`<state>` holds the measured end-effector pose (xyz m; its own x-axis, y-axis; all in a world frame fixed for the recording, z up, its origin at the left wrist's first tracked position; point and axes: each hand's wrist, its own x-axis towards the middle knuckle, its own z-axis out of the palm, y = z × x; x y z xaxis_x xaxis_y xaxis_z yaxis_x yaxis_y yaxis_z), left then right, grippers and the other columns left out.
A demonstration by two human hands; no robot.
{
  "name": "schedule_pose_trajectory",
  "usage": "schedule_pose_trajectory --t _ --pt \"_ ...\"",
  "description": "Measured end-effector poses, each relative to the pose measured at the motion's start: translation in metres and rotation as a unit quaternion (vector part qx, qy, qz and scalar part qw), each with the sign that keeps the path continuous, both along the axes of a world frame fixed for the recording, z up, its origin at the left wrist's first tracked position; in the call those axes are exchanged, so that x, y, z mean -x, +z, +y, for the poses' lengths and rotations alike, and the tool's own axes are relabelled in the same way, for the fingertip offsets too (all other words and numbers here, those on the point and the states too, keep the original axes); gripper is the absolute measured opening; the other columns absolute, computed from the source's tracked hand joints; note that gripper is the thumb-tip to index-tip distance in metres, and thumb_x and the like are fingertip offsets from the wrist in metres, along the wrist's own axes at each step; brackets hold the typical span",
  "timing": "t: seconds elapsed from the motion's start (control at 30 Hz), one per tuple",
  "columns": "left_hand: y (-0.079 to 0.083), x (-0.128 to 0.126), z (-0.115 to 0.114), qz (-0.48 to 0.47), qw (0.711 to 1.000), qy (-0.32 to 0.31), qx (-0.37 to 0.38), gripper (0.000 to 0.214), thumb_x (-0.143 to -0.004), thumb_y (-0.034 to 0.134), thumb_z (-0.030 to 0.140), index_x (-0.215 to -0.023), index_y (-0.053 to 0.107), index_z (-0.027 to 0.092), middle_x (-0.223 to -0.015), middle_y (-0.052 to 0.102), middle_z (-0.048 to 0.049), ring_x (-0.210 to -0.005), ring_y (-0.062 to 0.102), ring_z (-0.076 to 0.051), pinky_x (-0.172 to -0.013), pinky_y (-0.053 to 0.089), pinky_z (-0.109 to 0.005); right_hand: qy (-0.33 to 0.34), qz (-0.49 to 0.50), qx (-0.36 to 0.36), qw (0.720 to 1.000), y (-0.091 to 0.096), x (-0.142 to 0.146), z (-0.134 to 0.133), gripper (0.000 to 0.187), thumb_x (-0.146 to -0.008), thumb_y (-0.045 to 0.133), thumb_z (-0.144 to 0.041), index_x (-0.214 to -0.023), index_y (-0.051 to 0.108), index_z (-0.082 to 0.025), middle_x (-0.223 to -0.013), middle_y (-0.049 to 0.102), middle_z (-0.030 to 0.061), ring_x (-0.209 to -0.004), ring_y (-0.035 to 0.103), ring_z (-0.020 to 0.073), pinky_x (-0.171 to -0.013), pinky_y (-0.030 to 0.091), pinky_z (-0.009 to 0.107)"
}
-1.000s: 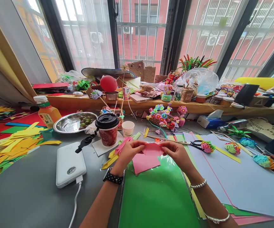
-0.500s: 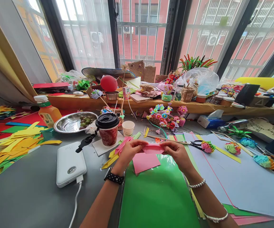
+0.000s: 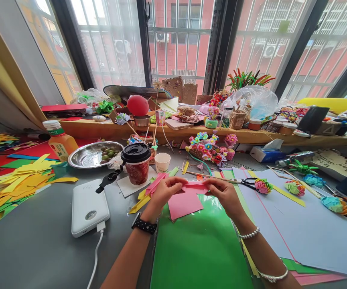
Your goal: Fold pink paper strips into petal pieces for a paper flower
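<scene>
Between my two hands stretches a narrow piece of folded pink paper [image 3: 195, 185]. My left hand [image 3: 169, 192] pinches its left end with thumb and fingers, and my right hand [image 3: 223, 192] pinches the right end. Below it, a flat pink sheet [image 3: 185, 205] lies on the far part of a glossy green folder [image 3: 201, 249]. Pink folded strips [image 3: 158, 182] and yellow strips [image 3: 140, 204] lie just left of my left hand. A pair of scissors [image 3: 248, 184] rests right of my right hand, its blades pointing toward the fingers.
At left stand a white power bank [image 3: 90, 208] with a cable and a lidded coffee cup [image 3: 135, 164]. Behind are a paper cup [image 3: 162, 163] and a metal plate [image 3: 83, 156] of green fruit. Paper strips [image 3: 25, 180] pile far left; folded paper bulbs [image 3: 294, 187] lie on white sheets [image 3: 305, 228].
The held pink paper has become narrower, its lower flap now turned up. Both hands stay in nearly the same place.
</scene>
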<state>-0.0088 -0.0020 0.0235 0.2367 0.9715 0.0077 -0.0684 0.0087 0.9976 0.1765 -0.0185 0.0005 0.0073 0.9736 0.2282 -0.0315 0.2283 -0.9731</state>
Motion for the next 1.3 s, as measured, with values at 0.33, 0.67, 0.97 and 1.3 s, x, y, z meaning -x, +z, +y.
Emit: schedule_pose_trajectory --t 0.33,0.67,0.97,1.3 --pt "-0.007 -0.002 0.003 0.046 0.998 0.022 -0.044 0.024 -0.055 0.067 0.033 -0.065 0.062 0.012 -0.062 0.06 -0.0026 -0.06 0.055 -0.013 -0.058 0.046 -0.024 0.018 -0.026 -0.013 0.999 0.005 0.004 -0.003 0.018 -0.066 0.058 -0.031 -0.077 0.061 -0.017 -0.08 0.062 0.0036 -0.078 0.058 0.0182 -0.061 0.053 0.029" --pt "-0.01 -0.008 0.002 0.061 0.994 0.018 -0.092 0.027 -0.055 0.067 0.029 -0.074 0.055 0.014 -0.07 0.059 -0.0012 -0.064 0.056 -0.013 -0.055 0.045 -0.022 0.024 -0.048 0.021 0.998 0.0 0.008 -0.003 0.025 -0.066 0.06 -0.035 -0.079 0.061 -0.013 -0.073 0.061 0.0038 -0.063 0.057 0.014 -0.054 0.051 0.026" --pt "-0.011 -0.014 -0.001 0.033 0.998 -0.027 -0.035 0.027 -0.058 0.065 0.032 -0.075 0.059 0.012 -0.073 0.06 -0.0053 -0.063 0.055 -0.013 -0.055 0.042 -0.023 0.028 -0.056 0.022 0.998 0.003 0.012 -0.005 0.024 -0.066 0.06 -0.034 -0.078 0.062 -0.013 -0.073 0.063 0.0051 -0.063 0.057 0.0143 -0.055 0.05 0.026" --pt "-0.012 -0.017 -0.004 0.012 1.0 0.0 -0.028 0.022 -0.056 0.066 0.03 -0.066 0.062 0.011 -0.062 0.058 -0.0014 -0.056 0.05 -0.01 -0.051 0.038 -0.02 0.016 -0.06 0.019 0.998 0.004 0.013 -0.006 0.023 -0.066 0.061 -0.035 -0.075 0.063 -0.013 -0.069 0.062 0.0036 -0.059 0.056 0.0126 -0.053 0.049 0.024"
